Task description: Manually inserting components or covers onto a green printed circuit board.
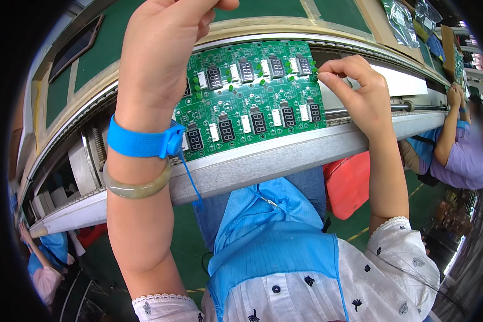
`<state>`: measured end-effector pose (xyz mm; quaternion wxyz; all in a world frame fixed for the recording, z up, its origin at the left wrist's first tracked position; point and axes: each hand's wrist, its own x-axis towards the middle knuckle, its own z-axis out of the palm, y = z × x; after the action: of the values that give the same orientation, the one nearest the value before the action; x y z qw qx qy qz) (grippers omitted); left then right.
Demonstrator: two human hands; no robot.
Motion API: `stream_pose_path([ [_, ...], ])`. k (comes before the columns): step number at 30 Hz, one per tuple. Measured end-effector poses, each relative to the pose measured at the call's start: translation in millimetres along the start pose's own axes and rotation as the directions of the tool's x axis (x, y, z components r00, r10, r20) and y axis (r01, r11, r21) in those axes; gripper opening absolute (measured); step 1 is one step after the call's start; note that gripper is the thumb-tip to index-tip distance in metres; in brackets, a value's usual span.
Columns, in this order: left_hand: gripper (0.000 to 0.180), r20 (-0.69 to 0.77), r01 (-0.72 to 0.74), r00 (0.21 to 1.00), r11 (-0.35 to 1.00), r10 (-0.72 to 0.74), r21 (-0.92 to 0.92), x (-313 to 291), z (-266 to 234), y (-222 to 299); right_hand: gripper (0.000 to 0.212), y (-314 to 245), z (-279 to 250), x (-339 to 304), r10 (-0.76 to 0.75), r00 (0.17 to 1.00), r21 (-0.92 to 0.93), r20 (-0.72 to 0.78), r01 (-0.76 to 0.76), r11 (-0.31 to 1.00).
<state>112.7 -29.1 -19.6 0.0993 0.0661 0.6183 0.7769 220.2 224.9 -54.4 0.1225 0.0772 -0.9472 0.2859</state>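
A green circuit board panel lies on the rail conveyor, with two rows of dark digit displays and white connectors. Small green components stand along its far row. At the panel's right edge my right hand is closed in a pinch, thumb and index fingertips at a small green component. My left hand is raised over the panel's far left part and hides some of it. Its fingers are curled, partly cut off by the top edge; what they hold is hidden. A blue wrist strap circles that wrist.
Metal conveyor rails run along both sides of the panel. Beyond is a green work surface with a dark flat tray at left and clear plastic bags at right. A red stool stands below. Other people work at both sides.
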Motion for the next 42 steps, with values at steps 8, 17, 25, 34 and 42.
stream_pose_path([
  [8, 0.017, 0.008, 0.014, 1.0, 0.997, -0.014, -0.078, -0.3, 2.8, -3.4, 0.014, -3.9, 0.7, -0.9, -0.109, 0.994, -0.094, -0.018, 0.107, 0.99],
  [17, 0.016, 0.071, -0.034, 0.997, 0.999, 0.033, 0.025, 6.6, -8.8, -3.5, 0.021, 3.5, -7.1, 1.9, 0.196, 0.979, 0.218, -0.065, -0.177, 0.96],
  [25, 0.016, 0.084, -0.296, 0.951, 0.799, 0.297, 0.523, 40.9, -2.3, 9.5, 0.022, -23.7, -24.4, 112.3, -0.037, 0.993, 0.026, -0.113, 0.04, 0.999],
  [34, 0.016, 0.38, -0.411, 0.858, 0.019, 0.345, 0.911, 110.0, -4.2, 16.7, 0.024, -46.8, 25.9, 215.6, -0.274, 0.954, -0.351, 0.122, 0.299, 0.887],
  [42, 0.019, 0.352, -0.388, 0.904, 0.121, 0.245, 0.914, 122.6, -6.5, 15.4, 0.02, -51.8, 39.3, 219.8, -0.121, 0.991, -0.429, 0.054, 0.133, 0.894],
])
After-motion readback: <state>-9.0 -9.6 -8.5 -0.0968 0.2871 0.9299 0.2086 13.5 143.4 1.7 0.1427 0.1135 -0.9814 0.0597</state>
